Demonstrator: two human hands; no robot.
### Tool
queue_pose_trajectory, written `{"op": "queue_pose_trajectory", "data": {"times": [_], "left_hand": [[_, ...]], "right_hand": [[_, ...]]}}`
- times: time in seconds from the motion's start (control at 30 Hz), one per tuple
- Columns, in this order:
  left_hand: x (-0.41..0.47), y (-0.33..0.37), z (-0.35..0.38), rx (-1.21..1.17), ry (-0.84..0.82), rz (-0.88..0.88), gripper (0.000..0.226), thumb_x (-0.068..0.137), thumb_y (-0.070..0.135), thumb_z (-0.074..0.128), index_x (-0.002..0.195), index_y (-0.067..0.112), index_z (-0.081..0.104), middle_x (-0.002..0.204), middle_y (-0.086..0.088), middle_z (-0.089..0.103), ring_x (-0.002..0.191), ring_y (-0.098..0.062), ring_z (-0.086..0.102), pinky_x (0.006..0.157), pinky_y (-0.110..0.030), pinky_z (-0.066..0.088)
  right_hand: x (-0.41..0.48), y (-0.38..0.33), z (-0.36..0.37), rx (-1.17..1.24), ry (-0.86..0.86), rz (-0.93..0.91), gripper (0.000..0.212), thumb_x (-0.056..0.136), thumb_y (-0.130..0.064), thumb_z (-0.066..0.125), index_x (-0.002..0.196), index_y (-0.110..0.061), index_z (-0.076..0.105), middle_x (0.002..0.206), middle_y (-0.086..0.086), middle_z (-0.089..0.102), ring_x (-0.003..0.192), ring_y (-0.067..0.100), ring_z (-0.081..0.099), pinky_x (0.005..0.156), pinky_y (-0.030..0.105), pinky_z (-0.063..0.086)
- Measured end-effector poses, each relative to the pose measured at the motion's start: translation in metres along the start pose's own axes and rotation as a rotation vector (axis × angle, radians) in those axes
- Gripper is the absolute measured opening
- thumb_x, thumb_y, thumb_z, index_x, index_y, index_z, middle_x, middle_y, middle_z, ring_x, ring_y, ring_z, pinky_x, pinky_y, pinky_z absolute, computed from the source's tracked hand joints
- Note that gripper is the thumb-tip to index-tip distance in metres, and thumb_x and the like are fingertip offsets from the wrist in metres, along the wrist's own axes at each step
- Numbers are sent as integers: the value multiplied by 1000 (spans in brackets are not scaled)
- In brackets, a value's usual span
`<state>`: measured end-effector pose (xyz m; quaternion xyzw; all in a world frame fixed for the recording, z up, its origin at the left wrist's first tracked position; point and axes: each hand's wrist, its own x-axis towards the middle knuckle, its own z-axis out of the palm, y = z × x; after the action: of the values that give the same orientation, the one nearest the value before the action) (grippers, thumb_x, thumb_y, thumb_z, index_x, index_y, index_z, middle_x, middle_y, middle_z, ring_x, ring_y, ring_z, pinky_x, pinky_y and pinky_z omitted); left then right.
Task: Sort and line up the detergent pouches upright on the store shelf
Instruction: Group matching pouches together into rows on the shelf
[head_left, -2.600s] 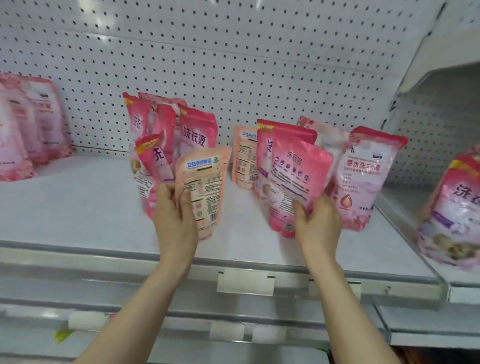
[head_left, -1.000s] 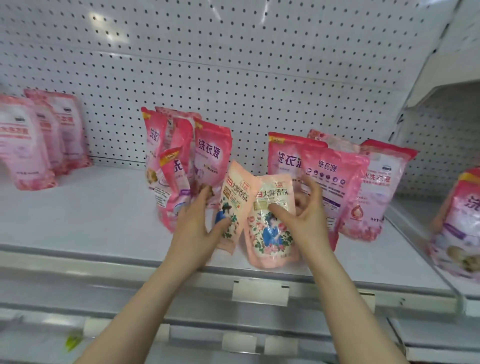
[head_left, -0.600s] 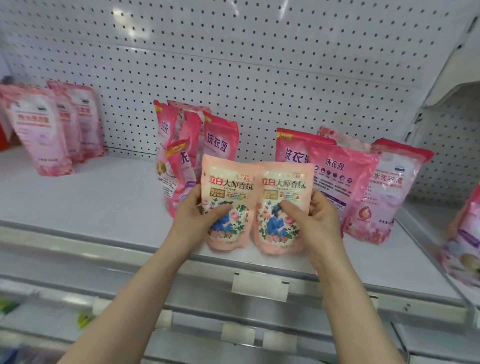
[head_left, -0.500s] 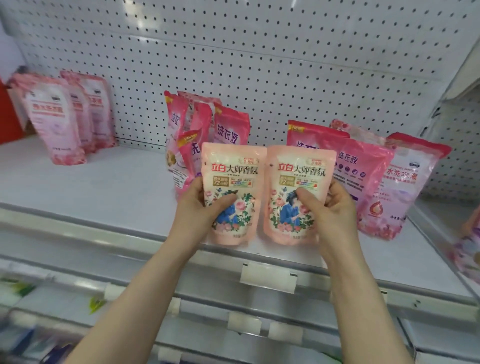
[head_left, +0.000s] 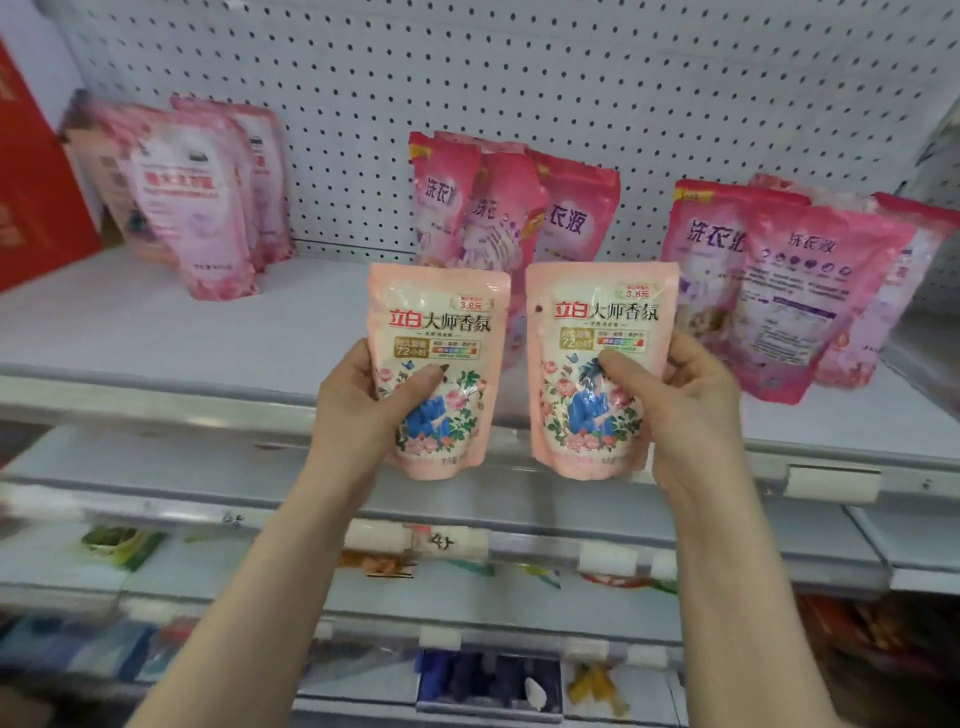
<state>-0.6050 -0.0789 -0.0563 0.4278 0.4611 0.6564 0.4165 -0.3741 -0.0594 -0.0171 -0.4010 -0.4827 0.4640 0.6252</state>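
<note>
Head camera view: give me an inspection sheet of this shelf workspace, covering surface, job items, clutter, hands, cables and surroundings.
Surface: white shelf, partly bare at left.
Job's things: left peach pouch and right peach pouch held upright side by side, fronts to camera; pale pink pouches standing far left; middle pink pouches bunched, leaning; right pink pouches overlapping.
Clutter: nothing seen.
Grippers: left hand grips the left peach pouch; right hand grips the right peach pouch.
Cables: nothing seen.
Surroundings: pegboard behind; red panel at left; lower shelves with blurred goods.
</note>
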Motion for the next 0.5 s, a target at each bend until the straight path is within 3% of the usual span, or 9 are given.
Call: {"op": "queue_pose_trajectory", "data": {"times": [0.33, 0.5], "left_hand": [[12, 29, -174, -1, 177, 24, 30, 85, 5, 68, 114, 7, 61, 106, -7, 74, 95, -23, 72, 75, -36, 60], [41, 47, -241, 13, 310, 78, 26, 86, 7, 67, 111, 14, 63, 105, -1, 75, 94, -19, 73, 72, -33, 60]], "right_hand": [[-36, 42, 175, -82, -100, 66, 23, 82, 1, 73, 99, -14, 71, 90, -1, 78, 81, 18, 75, 62, 31, 59], [-11, 41, 250, -196, -244, 16, 20, 80, -5, 76, 88, -22, 71, 84, -6, 78, 77, 15, 75, 65, 35, 61]]}}
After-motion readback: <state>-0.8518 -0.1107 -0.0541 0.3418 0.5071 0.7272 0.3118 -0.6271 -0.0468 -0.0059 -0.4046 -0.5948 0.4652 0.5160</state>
